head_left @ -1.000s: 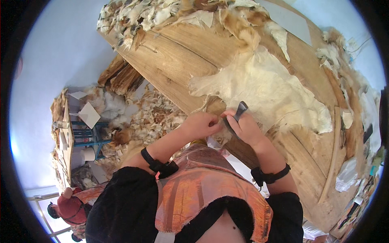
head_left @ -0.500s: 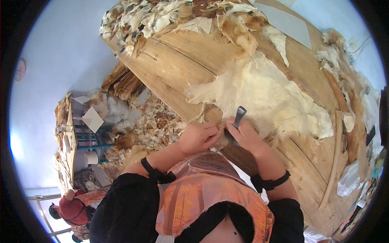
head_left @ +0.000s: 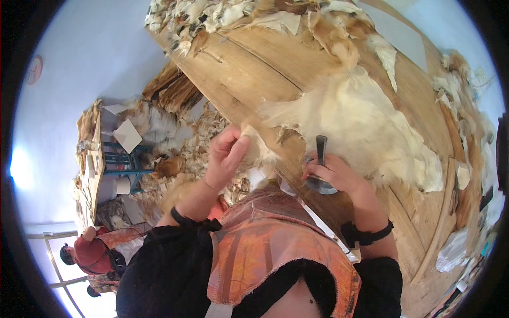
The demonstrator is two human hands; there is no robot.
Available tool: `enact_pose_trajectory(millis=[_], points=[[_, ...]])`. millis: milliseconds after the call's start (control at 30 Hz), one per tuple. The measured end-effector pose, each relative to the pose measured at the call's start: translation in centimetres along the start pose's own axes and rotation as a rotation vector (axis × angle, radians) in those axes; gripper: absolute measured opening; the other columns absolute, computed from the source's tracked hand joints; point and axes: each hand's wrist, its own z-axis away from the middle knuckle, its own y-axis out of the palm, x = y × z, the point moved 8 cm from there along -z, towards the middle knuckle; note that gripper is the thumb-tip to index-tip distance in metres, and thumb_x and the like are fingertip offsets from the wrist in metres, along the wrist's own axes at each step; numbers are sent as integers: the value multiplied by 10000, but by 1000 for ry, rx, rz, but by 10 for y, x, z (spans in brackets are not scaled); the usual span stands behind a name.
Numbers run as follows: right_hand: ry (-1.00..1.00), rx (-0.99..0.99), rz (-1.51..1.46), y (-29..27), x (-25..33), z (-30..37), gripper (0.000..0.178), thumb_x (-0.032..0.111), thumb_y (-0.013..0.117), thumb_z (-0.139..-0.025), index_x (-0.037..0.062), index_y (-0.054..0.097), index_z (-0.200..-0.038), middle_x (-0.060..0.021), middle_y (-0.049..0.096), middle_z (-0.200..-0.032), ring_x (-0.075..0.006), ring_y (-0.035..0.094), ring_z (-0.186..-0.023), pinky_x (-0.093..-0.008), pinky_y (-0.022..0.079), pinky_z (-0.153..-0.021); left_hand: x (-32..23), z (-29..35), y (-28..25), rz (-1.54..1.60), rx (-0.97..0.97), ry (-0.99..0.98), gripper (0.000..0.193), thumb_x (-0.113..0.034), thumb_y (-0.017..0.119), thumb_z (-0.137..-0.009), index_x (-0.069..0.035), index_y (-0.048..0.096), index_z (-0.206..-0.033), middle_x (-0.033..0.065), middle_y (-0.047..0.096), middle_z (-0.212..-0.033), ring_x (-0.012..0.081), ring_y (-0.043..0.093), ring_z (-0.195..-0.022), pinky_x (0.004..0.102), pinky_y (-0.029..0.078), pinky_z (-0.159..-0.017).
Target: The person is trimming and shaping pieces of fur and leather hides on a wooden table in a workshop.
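My left hand (head_left: pixel 229 151) is closed, thumb against fingers, on a small scrap of pale hide (head_left: pixel 259 149) that hangs at the table's near left edge. In my right hand (head_left: pixel 339 172) is a metal knife (head_left: pixel 321 185) with a dark upright handle and a broad, rounded blade facing down. That hand rests by the table edge, next to a large cream-coloured pelt (head_left: pixel 366 124). The pelt lies spread skin side up, with fur showing along its near edge. Its left end reaches toward the scrap in my left hand.
The wooden table (head_left: pixel 254 66) bears a heap of fur scraps (head_left: pixel 207 16) at its far left. More furs (head_left: pixel 456 100) and a wooden stick (head_left: pixel 437 228) lie along the right. Cuttings cover the floor beside a blue stool (head_left: pixel 124 172). A person (head_left: pixel 95 253) in red is at lower left.
My hands have drawn apart. The left moved up and left with the hide scrap; the right moved slightly right and down, turning the knife so its blade shows.
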Motion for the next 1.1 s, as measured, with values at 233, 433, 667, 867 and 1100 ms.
enact_pose_trajectory(millis=[233, 433, 667, 867, 1100], points=[[-111, -127, -505, -13, 29, -16, 371, 328, 460, -1036, 36, 667, -940, -30, 643, -948, -157, 623, -927, -320, 478, -874, 63, -50, -17, -427, 158, -182, 258, -246, 727, -933, -41, 689, -1084, 92, 677, -966, 228, 678, -861, 375, 540, -774], [-270, -418, -203, -57, 64, -89, 353, 327, 426, -1075, 47, 621, -985, -15, 622, -941, -147, 612, -894, -331, 482, -832, 81, -89, 4, -655, 111, -128, 334, -346, 676, -945, -39, 664, -1075, 195, 690, -970, 383, 679, -859, 468, 533, -751], [-295, -479, 257, -49, 68, -152, 264, 258, 470, -1053, 57, 639, -1072, -229, 675, -982, -442, 634, -950, -461, 509, -804, 88, -101, 13, -670, 314, -202, 264, -301, 609, -959, -45, 642, -1014, 212, 671, -898, 451, 644, -824, 525, 508, -734], [-315, -536, 447, -45, 66, -161, 247, 257, 494, -1042, 64, 647, -1064, -217, 687, -959, -449, 648, -901, -537, 502, -765, 74, -104, 19, -605, 182, 134, 143, -203, 601, -934, -65, 621, -968, 172, 662, -859, 409, 657, -784, 501, 531, -664], [-318, -626, 371, -49, 59, -151, 247, 239, 523, -1034, 39, 667, -1024, -202, 674, -920, -413, 646, -886, -470, 499, -771, 73, -92, 18, -484, 264, 124, 153, -178, 624, -943, -45, 592, -874, 153, 604, -786, 376, 649, -732, 471, 504, -598]])
